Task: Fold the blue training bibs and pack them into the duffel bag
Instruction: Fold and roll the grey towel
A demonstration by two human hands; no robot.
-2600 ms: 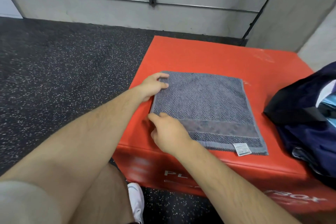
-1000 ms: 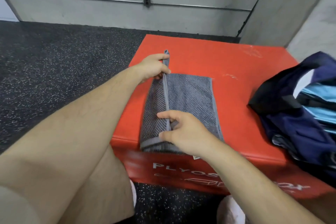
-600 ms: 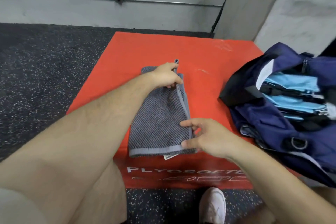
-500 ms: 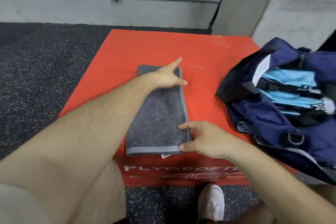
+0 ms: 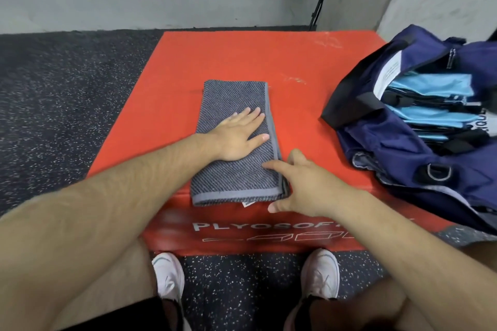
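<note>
- On the front face of the red box (image 5: pixel 242 62) we read "PLYOSOF" in white capitals. A forearm (image 5: pixel 376 223) covers the letters after that.
- Under that word we see a row of white outline drawings of boxes, with no lettering.
- A white label (image 5: pixel 390 72) inside the mouth of the duffel bag (image 5: pixel 403 148) carries lines of small print, too fine for us to read.
- At the right edge of the view, white letters on a dark band among the blue bibs (image 5: pixel 430 86) are cut off, and we cannot make them out.
- A small white tag (image 5: pixel 247 204) peeks from under the near edge of the grey towel (image 5: pixel 234 169). We can read nothing on it.
</note>
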